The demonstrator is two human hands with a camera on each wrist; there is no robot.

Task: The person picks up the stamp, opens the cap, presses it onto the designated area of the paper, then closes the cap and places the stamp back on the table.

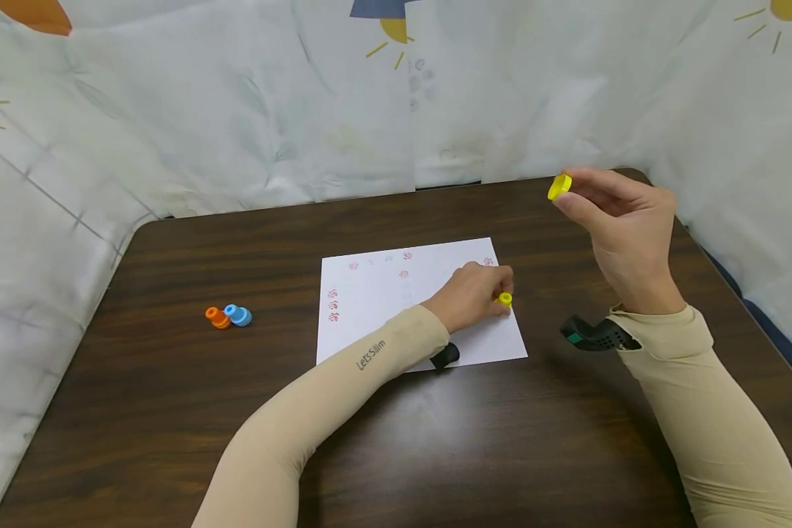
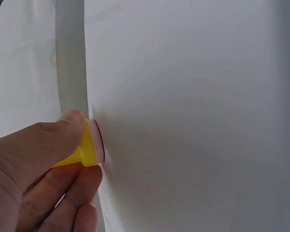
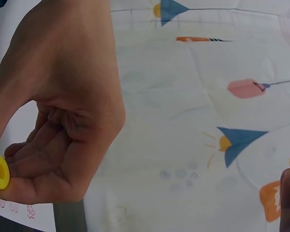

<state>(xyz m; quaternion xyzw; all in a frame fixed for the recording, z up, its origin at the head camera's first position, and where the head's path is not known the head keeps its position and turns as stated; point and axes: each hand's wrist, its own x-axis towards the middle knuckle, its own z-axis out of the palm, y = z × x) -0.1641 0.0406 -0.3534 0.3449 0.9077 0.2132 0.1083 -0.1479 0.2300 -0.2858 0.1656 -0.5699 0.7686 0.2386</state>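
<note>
My left hand (image 1: 471, 293) pinches a small yellow stamp (image 1: 504, 299) between thumb and fingers at the right part of a white sheet of paper (image 1: 363, 315). In the left wrist view the stamp (image 2: 88, 145) shows a pale base with a red rim, right against the paper; whether it fully touches I cannot tell. Raised to the right, above the table's far corner, my right hand (image 1: 633, 227) holds a yellow cap (image 1: 559, 187) by thumb and fingertips. Its hollow side faces left. Small red prints (image 1: 333, 305) mark the paper's left side and top.
An orange stamp (image 1: 218, 317) and a blue stamp (image 1: 239, 315) stand side by side left of the paper. The dark wooden table (image 1: 171, 425) is bordered by a white patterned curtain (image 1: 237, 110) behind and at both sides.
</note>
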